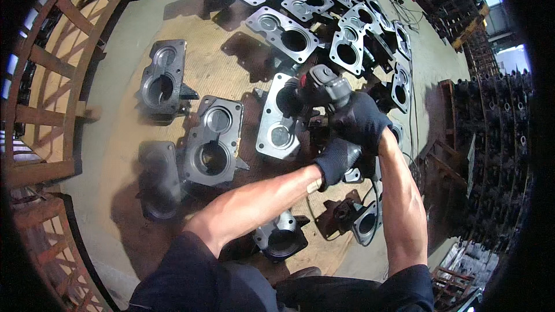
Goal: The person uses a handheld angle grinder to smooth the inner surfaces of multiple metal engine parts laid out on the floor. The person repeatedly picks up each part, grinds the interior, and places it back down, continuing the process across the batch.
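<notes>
My right hand (pixel 363 120), in a dark knit glove, is closed round a black and grey power tool (pixel 328 85) that looks like an angle grinder. My left hand (pixel 340 159), also gloved, is closed lower down, close to the right one; the tool's body is mostly hidden between them. Just left of the tool stands a metal casting (pixel 279 117) with a bright flat face and two round openings. The tool's head overlaps this casting's right edge; whether they touch I cannot tell. A thin cord (pixel 312 211) hangs below my hands.
Several similar castings with bright faces (pixel 283 33) stand beyond my hands. Duller grey castings (pixel 213 140) are on the left, and another casting (pixel 282 236) is near my body. Brown board (pixel 202 75) covers the floor. Wooden crates (pixel 40 115) line the left; stacked dark parts (pixel 491 138) rise on the right.
</notes>
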The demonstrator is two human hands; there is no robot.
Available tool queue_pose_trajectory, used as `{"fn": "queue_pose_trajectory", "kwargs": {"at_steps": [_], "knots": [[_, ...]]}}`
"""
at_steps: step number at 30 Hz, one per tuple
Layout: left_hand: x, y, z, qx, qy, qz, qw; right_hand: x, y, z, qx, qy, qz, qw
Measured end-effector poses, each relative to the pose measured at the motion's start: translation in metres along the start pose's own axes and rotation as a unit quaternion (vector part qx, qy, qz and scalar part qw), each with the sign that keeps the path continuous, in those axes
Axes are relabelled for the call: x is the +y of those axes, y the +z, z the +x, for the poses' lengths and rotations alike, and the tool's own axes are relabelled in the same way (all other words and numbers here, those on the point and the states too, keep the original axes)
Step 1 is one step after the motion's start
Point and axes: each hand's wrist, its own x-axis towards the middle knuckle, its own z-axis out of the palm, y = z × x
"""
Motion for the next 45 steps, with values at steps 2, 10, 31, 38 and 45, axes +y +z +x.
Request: {"fn": "queue_pose_trajectory", "kwargs": {"at_steps": [2,10,31,38,45], "knots": [[0.010,0.015,-0.011,-0.015,-0.026,-0.003,1.000,0.012,0.010,-0.014,0.000,0.054,0.017,0.998],[-0.021,0.018,-0.009,-0.070,0.049,0.188,0.978,-0.005,0.006,-0.021,-0.032,0.095,0.092,0.991],[0.011,0.070,-0.121,0.027,-0.030,-0.150,0.988,-0.035,0.038,-0.120,-0.037,0.066,0.149,0.986],[0.015,0.045,-0.083,-0.003,-0.007,-0.040,0.999,0.003,0.041,-0.084,0.064,-0.084,0.022,0.994],[-0.027,0.034,-0.025,0.068,-0.054,-0.098,0.991,0.028,0.040,-0.025,0.021,-0.050,-0.011,0.998]]}}
